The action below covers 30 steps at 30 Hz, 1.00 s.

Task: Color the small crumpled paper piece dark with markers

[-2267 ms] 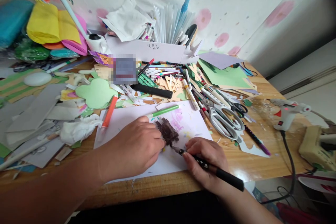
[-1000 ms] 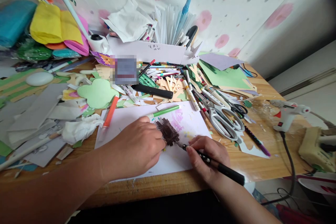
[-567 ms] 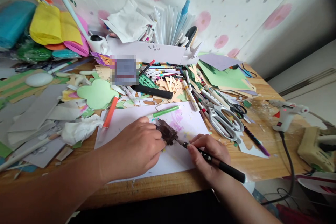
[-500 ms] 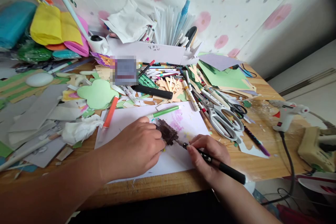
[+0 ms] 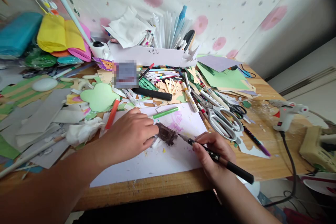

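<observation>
My left hand (image 5: pixel 128 136) is closed, its fingers pinching the left edge of a small dark brown cut-out (image 5: pixel 166 134) that lies on a white sheet (image 5: pixel 154 161). My right hand (image 5: pixel 214 154) grips a black marker (image 5: pixel 223 161) like a pen. The marker's tip points at the cut-out's right edge, a little apart from it. Pink and yellow colour smudges mark the sheet beside the cut-out.
A green marker (image 5: pixel 165 113) and an orange marker (image 5: pixel 112 113) lie along the sheet's far edge. Grey scissors (image 5: pixel 223 119) rest to the right, a glue gun (image 5: pixel 286 113) farther right. Paper scraps, pens and a white box (image 5: pixel 149 56) of pens crowd the wooden table (image 5: pixel 262 161).
The view has shifted slightly. My left hand has lifted the cut-out's left side and slid left. My right hand has drawn the marker tip back off the cut-out, to the right.
</observation>
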### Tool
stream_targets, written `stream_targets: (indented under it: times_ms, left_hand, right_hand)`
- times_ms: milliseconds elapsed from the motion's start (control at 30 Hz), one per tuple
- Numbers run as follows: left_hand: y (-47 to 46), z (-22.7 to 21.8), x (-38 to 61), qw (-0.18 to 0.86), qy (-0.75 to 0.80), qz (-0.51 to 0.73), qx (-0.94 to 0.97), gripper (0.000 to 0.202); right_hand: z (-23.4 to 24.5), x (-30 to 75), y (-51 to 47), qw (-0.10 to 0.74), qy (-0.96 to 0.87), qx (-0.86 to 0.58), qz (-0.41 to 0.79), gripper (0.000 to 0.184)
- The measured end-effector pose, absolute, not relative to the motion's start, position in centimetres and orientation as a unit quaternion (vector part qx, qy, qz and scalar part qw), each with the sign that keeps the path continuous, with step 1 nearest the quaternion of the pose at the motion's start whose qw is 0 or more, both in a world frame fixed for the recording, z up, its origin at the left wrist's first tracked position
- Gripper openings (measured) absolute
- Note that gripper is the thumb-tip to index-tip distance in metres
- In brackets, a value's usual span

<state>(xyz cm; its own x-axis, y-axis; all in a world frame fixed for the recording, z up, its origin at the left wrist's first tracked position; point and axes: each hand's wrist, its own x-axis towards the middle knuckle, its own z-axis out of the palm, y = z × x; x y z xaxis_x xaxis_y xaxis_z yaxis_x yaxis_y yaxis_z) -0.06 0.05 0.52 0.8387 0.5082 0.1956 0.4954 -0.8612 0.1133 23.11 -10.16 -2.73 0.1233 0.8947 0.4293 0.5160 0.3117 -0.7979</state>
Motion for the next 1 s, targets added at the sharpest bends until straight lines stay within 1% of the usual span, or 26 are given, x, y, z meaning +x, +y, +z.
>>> stream_targets:
  times_ms: [233, 333, 433, 500, 600, 767, 867, 1000]
  left_hand:
    - [-0.8, -0.3, 1.2, 0.016, 0.216, 0.13, 0.968, 0.012]
    - [-1.2, -0.7, 2.0, 0.0, 0.217, 0.155, 0.964, 0.017]
    - [-1.6, -1.1, 2.9, -0.036, 0.244, 0.176, 0.953, 0.024]
    - [-1.7, -1.2, 3.3, -0.043, 0.265, 0.187, 0.945, 0.025]
    - [-1.7, -1.1, 3.5, 0.0, 0.29, 0.211, 0.933, 0.022]
    - [-1.9, -0.8, 3.1, 0.095, 0.277, 0.213, 0.932, 0.02]
    - [-2.0, -0.6, 2.9, 0.15, 0.309, 0.238, 0.909, 0.017]
    - [-2.1, -0.3, 2.9, 0.222, 0.363, 0.245, 0.871, 0.016]
  right_hand:
    - [-2.9, 23.4, -10.1, 0.527, -0.617, -0.558, 0.175, 0.01]
    - [-3.0, 23.5, -10.0, 0.531, -0.6, -0.567, 0.193, 0.009]
    - [-2.9, 23.6, -10.0, 0.537, -0.592, -0.568, 0.198, 0.011]
    - [-2.8, 23.5, -10.0, 0.546, -0.589, -0.563, 0.195, 0.011]
    - [-2.7, 23.4, -10.0, 0.554, -0.579, -0.564, 0.201, 0.011]
    - [-2.8, 23.6, -10.0, 0.549, -0.57, -0.576, 0.205, 0.012]
    - [-2.6, 23.7, -10.0, 0.541, -0.575, -0.577, 0.207, 0.011]
    - [-1.8, 23.6, -10.1, 0.515, -0.614, -0.536, 0.265, 0.014]
